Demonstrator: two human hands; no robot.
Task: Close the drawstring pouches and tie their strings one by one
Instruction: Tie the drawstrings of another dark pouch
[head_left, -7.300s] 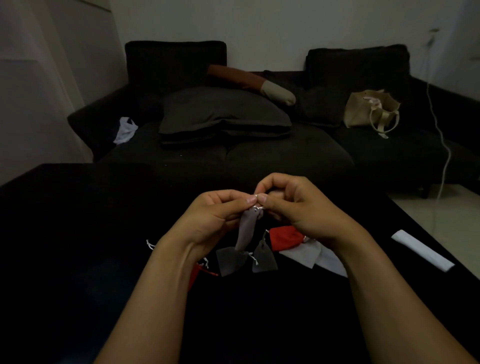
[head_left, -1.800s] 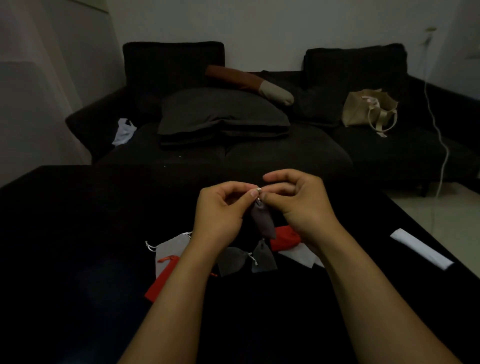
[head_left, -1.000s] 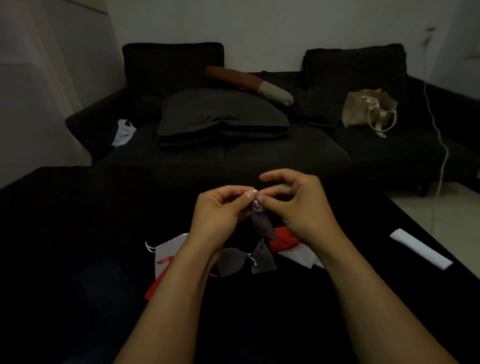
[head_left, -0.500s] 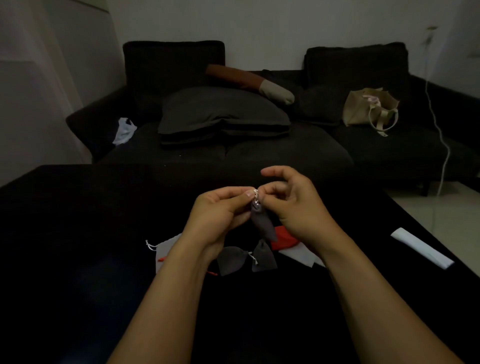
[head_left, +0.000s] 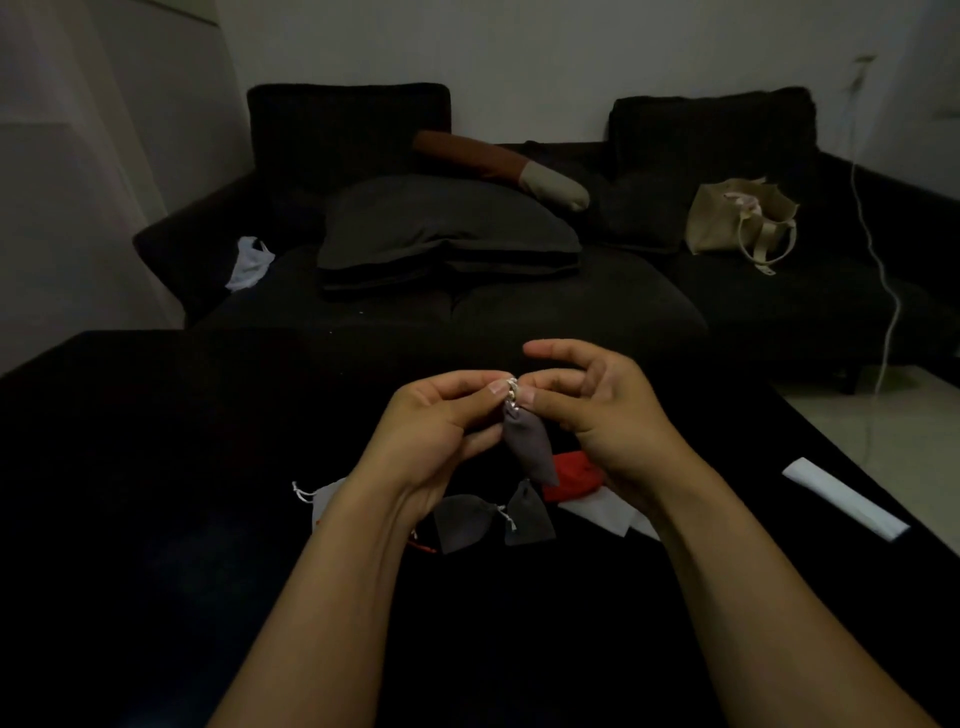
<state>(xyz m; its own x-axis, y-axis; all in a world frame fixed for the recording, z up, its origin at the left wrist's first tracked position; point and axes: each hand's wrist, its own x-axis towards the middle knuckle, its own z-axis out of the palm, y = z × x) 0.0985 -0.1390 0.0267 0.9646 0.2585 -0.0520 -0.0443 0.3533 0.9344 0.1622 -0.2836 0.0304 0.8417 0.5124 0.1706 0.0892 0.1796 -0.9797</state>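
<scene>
Fingertips of both hands, left hand (head_left: 434, 431) and right hand (head_left: 605, 410), pinch the white string (head_left: 511, 391) atop a grey pouch (head_left: 527, 447), which hangs lengthwise downward above the black table (head_left: 156, 441), bottom slanting rightward.

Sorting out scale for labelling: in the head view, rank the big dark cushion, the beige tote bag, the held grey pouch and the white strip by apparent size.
1. Dark cushion
2. Beige tote bag
3. White strip and held grey pouch: alike, and nearer the camera, so unranked.
</scene>
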